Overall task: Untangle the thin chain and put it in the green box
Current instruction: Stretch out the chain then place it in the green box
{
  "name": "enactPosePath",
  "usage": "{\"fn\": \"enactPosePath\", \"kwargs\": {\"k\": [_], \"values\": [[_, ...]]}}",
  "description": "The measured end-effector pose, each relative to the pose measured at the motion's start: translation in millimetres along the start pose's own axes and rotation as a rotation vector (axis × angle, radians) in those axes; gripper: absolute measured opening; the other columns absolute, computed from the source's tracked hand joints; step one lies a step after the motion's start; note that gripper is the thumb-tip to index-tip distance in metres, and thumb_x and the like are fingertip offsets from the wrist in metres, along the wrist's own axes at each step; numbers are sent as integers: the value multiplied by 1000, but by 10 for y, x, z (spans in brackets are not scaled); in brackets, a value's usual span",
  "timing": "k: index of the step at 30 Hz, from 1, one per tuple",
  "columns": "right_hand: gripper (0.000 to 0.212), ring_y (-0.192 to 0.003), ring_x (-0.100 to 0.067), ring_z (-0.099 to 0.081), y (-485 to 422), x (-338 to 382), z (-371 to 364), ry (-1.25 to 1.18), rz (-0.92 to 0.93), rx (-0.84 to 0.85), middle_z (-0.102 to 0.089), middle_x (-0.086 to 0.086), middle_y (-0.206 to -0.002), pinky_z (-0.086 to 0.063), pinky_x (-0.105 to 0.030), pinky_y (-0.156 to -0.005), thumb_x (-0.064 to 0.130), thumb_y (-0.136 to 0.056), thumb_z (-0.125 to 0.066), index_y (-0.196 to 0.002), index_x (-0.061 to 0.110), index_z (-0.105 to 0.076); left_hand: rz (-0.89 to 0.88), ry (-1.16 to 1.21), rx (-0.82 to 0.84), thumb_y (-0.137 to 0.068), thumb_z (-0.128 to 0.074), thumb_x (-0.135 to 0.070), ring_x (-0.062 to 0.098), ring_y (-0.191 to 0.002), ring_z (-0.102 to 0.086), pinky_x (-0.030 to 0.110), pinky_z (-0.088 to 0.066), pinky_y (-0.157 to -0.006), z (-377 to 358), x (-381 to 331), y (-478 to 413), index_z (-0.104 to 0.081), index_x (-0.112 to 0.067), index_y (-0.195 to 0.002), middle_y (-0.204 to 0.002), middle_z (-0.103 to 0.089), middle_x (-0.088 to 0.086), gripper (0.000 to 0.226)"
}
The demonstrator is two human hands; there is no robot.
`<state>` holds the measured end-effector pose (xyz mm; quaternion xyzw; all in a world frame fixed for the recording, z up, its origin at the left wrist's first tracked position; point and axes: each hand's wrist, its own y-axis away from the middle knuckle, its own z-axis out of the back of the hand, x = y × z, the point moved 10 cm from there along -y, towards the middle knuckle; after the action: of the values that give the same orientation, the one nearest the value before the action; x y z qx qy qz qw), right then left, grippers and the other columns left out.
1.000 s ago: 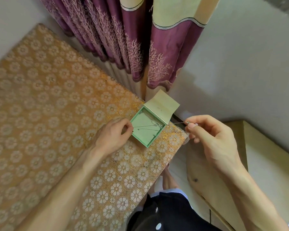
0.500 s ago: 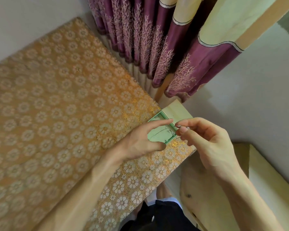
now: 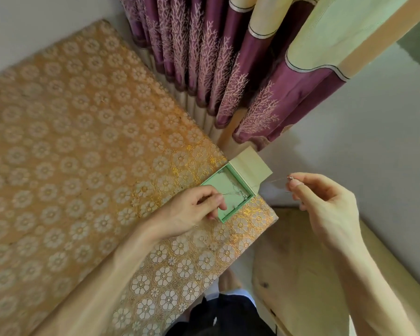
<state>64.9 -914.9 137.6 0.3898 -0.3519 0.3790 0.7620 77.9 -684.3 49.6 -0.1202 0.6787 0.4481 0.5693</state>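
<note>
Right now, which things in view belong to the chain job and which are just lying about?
Job: thin chain, pinched by left hand and right hand; open green box.
Lying about: floral cloth under the box; purple curtain.

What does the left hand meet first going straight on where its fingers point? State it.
The left hand, pinching the thin chain, points right across the green box. It would likely meet the chain's tangle inside first, then the far wall; depth is unclear.
</note>
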Motion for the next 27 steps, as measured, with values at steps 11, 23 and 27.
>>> {"fn": "enactPosePath", "kwargs": {"k": [11,23,27], "values": [[11,-80,-5,-67,176,-878,134,28,-232,-61,-76,10,-86,-53,-33,-82,21,-92,-70,-91,29,-77,0,-470,-131,-93,-63,-46,4,-101,-58,34,-50,-91,297,1,-436,-72,-42,-100,-106,-62,-21,12],[9,-79,-2,-67,158,-1121,109,-79,-294,-71,-75,12,-84,-49,-25,-77,22,-92,-71,-91,29,-76,59,-742,-46,-89,-69,-49,5,-87,-60,31,-54,-82,269,-45,-889,-76,-36,-102,-100,-70,-18,19],[7,-78,-4,-67,134,-1193,49,-83,-317,-46,-75,9,-84,-52,-29,-78,24,-91,-71,-91,29,-76,32,-835,-40,-91,-71,-41,4,-83,-61,20,-47,-73,228,-91,-922,-77,-30,-107,-99,-71,-15,21]]}}
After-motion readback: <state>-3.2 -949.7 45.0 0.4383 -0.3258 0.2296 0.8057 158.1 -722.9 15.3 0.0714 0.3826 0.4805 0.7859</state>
